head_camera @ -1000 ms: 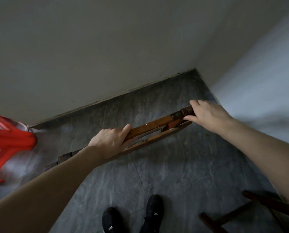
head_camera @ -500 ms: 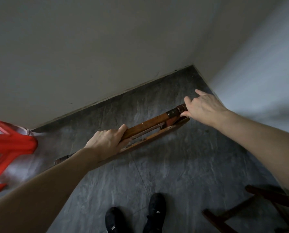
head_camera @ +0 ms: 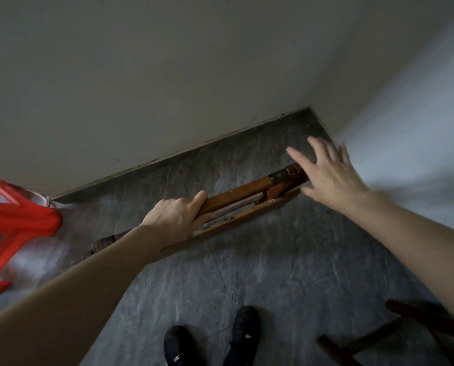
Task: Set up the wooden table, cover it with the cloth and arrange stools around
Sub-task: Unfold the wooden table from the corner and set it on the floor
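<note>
Wood, stiff and probably heavy: the folded table [head_camera: 236, 204] stood on edge on the floor [head_camera: 273, 273] near the wall [head_camera: 167, 88], seemingly best taken by its top rail and metal-capped corner. The left hand [head_camera: 175, 217] gripped the rail, fingers [head_camera: 194, 204] curled over it. The right hand [head_camera: 331, 175] hovered at the far corner, fingers spread and holding nothing; contact could not be told. A red stool [head_camera: 14, 225] stood at left.
</note>
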`<move>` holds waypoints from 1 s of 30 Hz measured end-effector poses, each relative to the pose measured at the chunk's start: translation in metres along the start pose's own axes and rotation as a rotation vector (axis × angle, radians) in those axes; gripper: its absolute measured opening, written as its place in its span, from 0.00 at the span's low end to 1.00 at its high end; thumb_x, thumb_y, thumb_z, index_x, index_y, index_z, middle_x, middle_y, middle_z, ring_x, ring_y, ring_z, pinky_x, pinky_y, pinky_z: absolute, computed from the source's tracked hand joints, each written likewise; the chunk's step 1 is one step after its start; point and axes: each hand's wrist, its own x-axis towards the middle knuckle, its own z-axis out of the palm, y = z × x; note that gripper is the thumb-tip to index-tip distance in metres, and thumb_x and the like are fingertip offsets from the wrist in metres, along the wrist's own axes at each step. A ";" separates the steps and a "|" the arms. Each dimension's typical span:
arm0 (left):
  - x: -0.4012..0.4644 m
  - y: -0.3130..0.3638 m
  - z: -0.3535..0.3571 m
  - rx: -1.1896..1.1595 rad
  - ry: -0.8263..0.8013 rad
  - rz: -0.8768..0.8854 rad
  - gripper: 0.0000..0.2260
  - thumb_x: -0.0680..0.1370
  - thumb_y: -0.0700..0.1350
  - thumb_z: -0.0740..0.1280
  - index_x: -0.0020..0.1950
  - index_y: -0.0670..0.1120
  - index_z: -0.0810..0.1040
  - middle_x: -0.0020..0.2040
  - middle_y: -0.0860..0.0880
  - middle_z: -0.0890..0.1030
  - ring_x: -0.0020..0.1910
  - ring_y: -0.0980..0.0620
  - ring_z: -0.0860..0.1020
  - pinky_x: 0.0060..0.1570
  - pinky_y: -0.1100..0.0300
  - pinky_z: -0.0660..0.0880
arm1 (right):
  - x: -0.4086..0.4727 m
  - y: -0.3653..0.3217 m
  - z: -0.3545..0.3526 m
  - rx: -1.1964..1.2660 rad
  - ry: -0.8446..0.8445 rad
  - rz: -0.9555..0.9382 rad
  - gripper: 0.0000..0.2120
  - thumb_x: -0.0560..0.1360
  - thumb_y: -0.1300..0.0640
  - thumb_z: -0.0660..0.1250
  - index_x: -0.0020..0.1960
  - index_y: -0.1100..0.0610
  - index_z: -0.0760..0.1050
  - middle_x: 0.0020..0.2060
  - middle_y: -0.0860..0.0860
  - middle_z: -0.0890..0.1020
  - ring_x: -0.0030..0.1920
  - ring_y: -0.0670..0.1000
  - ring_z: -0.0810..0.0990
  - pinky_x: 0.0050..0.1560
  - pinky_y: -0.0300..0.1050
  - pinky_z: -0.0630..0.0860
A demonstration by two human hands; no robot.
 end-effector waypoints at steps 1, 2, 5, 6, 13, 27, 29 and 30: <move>0.001 0.000 -0.001 0.001 0.004 0.001 0.16 0.80 0.64 0.49 0.55 0.52 0.62 0.36 0.54 0.73 0.31 0.52 0.72 0.35 0.55 0.69 | -0.006 -0.008 0.002 0.040 0.147 -0.015 0.33 0.71 0.55 0.72 0.73 0.55 0.64 0.67 0.61 0.67 0.66 0.62 0.69 0.66 0.61 0.70; 0.001 -0.002 -0.001 -0.001 0.010 0.001 0.16 0.80 0.64 0.49 0.55 0.52 0.62 0.36 0.55 0.72 0.30 0.53 0.70 0.35 0.55 0.69 | -0.012 -0.018 0.006 0.097 0.277 -0.076 0.25 0.71 0.59 0.72 0.67 0.57 0.70 0.61 0.59 0.71 0.59 0.59 0.73 0.56 0.55 0.77; 0.007 -0.009 -0.003 -0.020 0.020 -0.009 0.16 0.80 0.64 0.50 0.55 0.53 0.62 0.36 0.54 0.72 0.31 0.51 0.70 0.36 0.54 0.72 | -0.033 -0.063 0.028 0.200 0.157 -0.391 0.13 0.72 0.61 0.71 0.55 0.55 0.76 0.50 0.52 0.76 0.50 0.52 0.76 0.43 0.46 0.78; 0.009 -0.011 -0.003 -0.022 0.018 -0.013 0.15 0.80 0.64 0.50 0.54 0.53 0.61 0.36 0.54 0.73 0.32 0.49 0.71 0.37 0.53 0.73 | -0.034 -0.079 0.041 0.218 0.034 -0.423 0.14 0.73 0.59 0.69 0.58 0.54 0.75 0.54 0.52 0.76 0.55 0.52 0.76 0.50 0.48 0.78; 0.010 -0.013 0.001 0.004 0.063 0.017 0.18 0.79 0.64 0.49 0.54 0.51 0.63 0.35 0.52 0.74 0.31 0.49 0.74 0.34 0.53 0.74 | 0.014 -0.191 0.111 0.298 -0.201 -0.326 0.27 0.73 0.50 0.71 0.67 0.56 0.68 0.63 0.54 0.73 0.66 0.56 0.70 0.70 0.54 0.61; 0.008 -0.014 0.008 -0.042 0.015 0.036 0.18 0.79 0.65 0.49 0.55 0.52 0.63 0.37 0.52 0.75 0.35 0.49 0.77 0.37 0.52 0.74 | 0.034 -0.217 0.135 0.214 -0.417 -0.423 0.18 0.80 0.44 0.60 0.63 0.55 0.72 0.59 0.53 0.77 0.63 0.55 0.72 0.61 0.55 0.67; 0.011 -0.017 0.003 -0.092 -0.028 0.036 0.18 0.80 0.65 0.50 0.57 0.52 0.63 0.38 0.53 0.75 0.34 0.51 0.77 0.37 0.53 0.75 | 0.013 -0.210 0.133 0.204 -0.424 -0.465 0.18 0.81 0.44 0.58 0.62 0.56 0.73 0.57 0.53 0.78 0.62 0.56 0.73 0.59 0.56 0.69; 0.012 -0.019 0.000 -0.113 -0.055 0.030 0.18 0.80 0.64 0.50 0.58 0.52 0.64 0.38 0.53 0.75 0.34 0.53 0.76 0.38 0.54 0.75 | 0.005 -0.208 0.130 0.193 -0.424 -0.477 0.19 0.81 0.43 0.57 0.63 0.56 0.73 0.57 0.53 0.78 0.62 0.56 0.74 0.58 0.56 0.70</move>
